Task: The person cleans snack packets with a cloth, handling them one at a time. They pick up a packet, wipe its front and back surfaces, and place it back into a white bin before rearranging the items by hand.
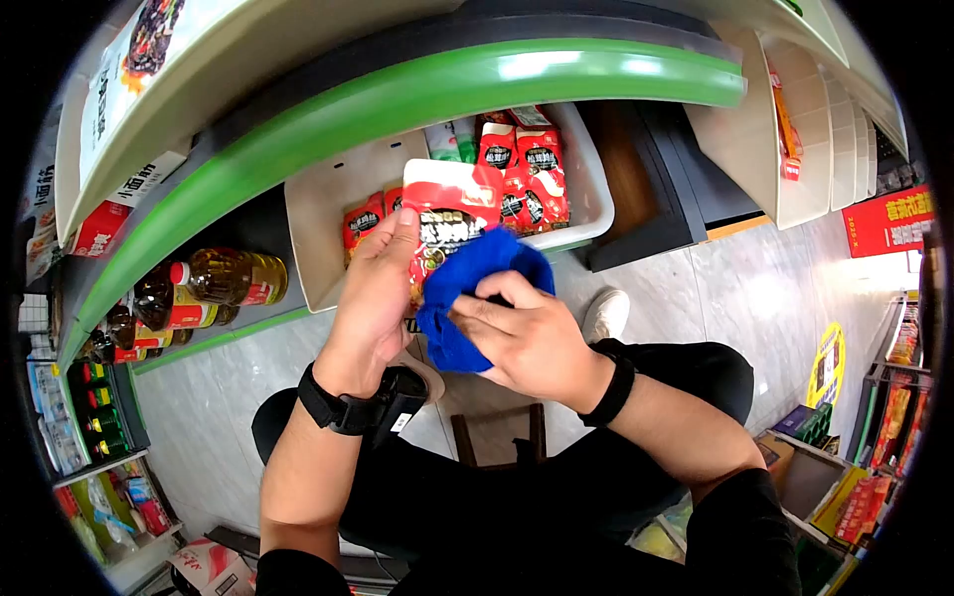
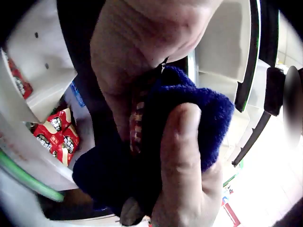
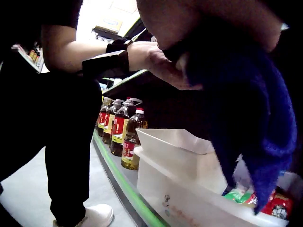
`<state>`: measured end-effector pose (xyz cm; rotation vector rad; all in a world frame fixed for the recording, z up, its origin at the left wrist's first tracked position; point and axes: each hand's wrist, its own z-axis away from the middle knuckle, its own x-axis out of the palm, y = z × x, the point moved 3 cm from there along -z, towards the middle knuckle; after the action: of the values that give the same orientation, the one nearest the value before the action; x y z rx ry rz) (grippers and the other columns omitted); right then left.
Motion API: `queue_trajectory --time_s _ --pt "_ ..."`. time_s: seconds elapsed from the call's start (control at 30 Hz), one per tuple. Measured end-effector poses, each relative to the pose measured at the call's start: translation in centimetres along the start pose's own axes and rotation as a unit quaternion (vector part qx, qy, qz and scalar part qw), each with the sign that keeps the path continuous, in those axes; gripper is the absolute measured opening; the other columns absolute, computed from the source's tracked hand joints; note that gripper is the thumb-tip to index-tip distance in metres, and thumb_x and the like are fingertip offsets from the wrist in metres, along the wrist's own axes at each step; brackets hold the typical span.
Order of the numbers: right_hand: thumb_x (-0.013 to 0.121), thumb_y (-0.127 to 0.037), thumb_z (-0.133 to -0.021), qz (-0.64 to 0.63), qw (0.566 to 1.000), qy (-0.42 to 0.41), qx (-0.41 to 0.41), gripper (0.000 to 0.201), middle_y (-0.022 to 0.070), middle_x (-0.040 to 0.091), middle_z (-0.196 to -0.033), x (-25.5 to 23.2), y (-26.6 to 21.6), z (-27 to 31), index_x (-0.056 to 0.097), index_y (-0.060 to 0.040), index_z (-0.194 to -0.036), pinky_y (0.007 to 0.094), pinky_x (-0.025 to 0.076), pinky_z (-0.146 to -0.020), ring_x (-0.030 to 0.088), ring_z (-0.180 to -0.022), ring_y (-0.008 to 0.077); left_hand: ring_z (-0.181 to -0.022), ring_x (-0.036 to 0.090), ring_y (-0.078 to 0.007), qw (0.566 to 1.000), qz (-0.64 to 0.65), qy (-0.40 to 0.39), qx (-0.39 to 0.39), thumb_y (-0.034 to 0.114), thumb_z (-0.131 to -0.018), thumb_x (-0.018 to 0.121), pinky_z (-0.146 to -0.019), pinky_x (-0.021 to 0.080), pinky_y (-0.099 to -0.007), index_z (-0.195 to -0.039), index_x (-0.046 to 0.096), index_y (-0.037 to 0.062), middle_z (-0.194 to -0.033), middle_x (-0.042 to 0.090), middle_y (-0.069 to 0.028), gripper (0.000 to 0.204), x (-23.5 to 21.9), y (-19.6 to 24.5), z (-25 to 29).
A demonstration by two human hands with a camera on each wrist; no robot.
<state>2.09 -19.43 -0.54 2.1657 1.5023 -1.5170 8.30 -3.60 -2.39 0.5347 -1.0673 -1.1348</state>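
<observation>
Two hands are working before a white bin (image 1: 600, 194): the left hand (image 1: 374, 286) is pinching a red packet (image 1: 449, 204), the right hand (image 1: 532, 333) gripping a blue cloth (image 1: 469, 263) against it. Only the head view is showing the packet's printed front; the right wrist view is revealing orange marks (image 3: 182, 217) on the bin's outer wall.

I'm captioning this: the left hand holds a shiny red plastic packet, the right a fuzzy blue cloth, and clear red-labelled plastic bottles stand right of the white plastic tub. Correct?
Not quite: the bottles stand left of the tub in the head view, not right. The rest holds: the left hand grips the packet and the right hand the cloth.
</observation>
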Motion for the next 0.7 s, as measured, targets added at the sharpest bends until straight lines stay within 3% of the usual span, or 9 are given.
queue_trajectory --time_s 0.1,0.17,0.27,0.3,0.37,0.43,0.53,0.63,0.7 --pt "0.074 -0.028 -0.071 -0.03 0.999 -0.023 -0.025 0.029 0.0011 0.071 -0.105 0.4 -0.1 0.7 0.07 -0.0075 -0.091 0.0295 0.056 -0.074 0.063 -0.093 0.0181 -0.095 0.071 -0.0208 0.998 0.038 0.016 0.043 0.031 -0.107 0.042 -0.085 0.059 -0.0371 -0.122 0.057 0.0029 -0.111 0.07 -0.0109 0.035 -0.7 1.8 -0.1" --pt "0.073 -0.031 -0.081 -0.031 0.999 -0.002 -0.014 0.027 0.0066 0.071 -0.09 0.5 0.4 0.9 0.068 -0.0046 -0.084 0.0329 0.056 -0.065 0.065 -0.076 0.0219 -0.091 0.071 -0.0185 0.994 0.063 0.051 0.07 0.031 -0.107 0.044 -0.08 0.059 -0.034 -0.114 0.058 0.004 -0.108 0.071 -0.0085 0.032 -1.1 3.0 -0.2" --pt "0.068 -0.036 -0.091 -0.061 0.969 0.017 0.237 0.038 0.0124 0.068 -0.073 -1.0 2.0 0.3 0.065 -0.0004 -0.08 0.0358 0.054 -0.058 0.063 -0.059 0.0275 -0.091 0.071 -0.0181 0.994 0.045 0.048 0.089 0.031 -0.107 0.044 -0.081 0.059 -0.0341 -0.117 0.058 0.0042 -0.109 0.07 -0.0088 0.032 -1.3 3.2 0.1" --pt "0.064 -0.041 -0.095 -0.198 0.911 0.046 0.358 0.046 0.0133 0.064 -0.065 -0.6 3.1 0.5 0.063 0.0024 -0.082 0.0373 0.051 -0.052 0.062 -0.051 0.0262 -0.091 0.071 -0.0179 0.994 0.042 0.045 0.09 0.032 -0.107 0.044 -0.081 0.058 -0.034 -0.117 0.058 0.0041 -0.109 0.07 -0.0089 0.032 -1.0 2.9 0.2" --pt "0.065 -0.043 -0.095 -0.369 0.814 0.099 0.437 0.045 0.0077 0.063 -0.063 -0.5 3.7 -0.2 0.064 0.0017 -0.085 0.0346 0.05 -0.052 0.063 -0.054 0.0181 -0.09 0.071 -0.0156 0.995 0.039 0.045 0.076 0.032 -0.107 0.044 -0.081 0.058 -0.0315 -0.119 0.058 0.0022 -0.11 0.07 -0.0083 0.035 0.1 1.7 0.7" --pt "0.066 -0.037 -0.096 -0.384 0.814 0.098 0.426 0.038 0.0032 0.064 -0.072 0.3 3.4 -0.5 0.064 0.0004 -0.097 0.0289 0.05 -0.056 0.06 -0.063 0.0091 -0.09 0.07 -0.015 0.996 0.04 0.03 0.071 0.032 -0.107 0.044 -0.08 0.058 -0.0313 -0.119 0.057 0.0015 -0.109 0.07 -0.008 0.035 1.6 0.8 1.2" --pt "0.069 -0.024 -0.095 -0.443 0.776 0.06 0.445 0.027 0.0031 0.068 -0.081 1.9 2.7 0.0 0.066 0.0004 -0.105 0.0272 0.051 -0.06 0.06 -0.067 0.0069 -0.092 0.071 -0.017 0.995 0.057 0.024 0.081 0.032 -0.108 0.041 -0.081 0.059 -0.0334 -0.119 0.057 0.0045 -0.11 0.07 -0.0091 0.034 1.8 0.2 0.9" --pt "0.066 -0.021 -0.097 -0.54 0.699 0.019 0.468 0.024 0.0015 0.069 -0.083 2.2 2.0 0.3 0.066 0.0004 -0.107 0.0267 0.051 -0.06 0.06 -0.068 0.0059 -0.092 0.071 -0.019 0.994 0.062 0.034 0.083 0.033 -0.108 0.039 -0.082 0.059 -0.0353 -0.117 0.056 0.0054 -0.109 0.07 -0.0097 0.034 1.4 0.3 0.7" --pt "0.065 -0.02 -0.097 -0.534 0.694 0.003 0.482 0.023 0.0008 0.069 -0.082 1.8 2.0 0.3 0.066 0.0008 -0.106 0.0267 0.052 -0.06 0.061 -0.067 0.007 -0.093 0.07 -0.0187 0.994 0.068 0.037 0.073 0.032 -0.107 0.041 -0.084 0.058 -0.0363 -0.117 0.055 0.0055 -0.108 0.069 -0.0088 0.031 1.1 0.1 0.6"
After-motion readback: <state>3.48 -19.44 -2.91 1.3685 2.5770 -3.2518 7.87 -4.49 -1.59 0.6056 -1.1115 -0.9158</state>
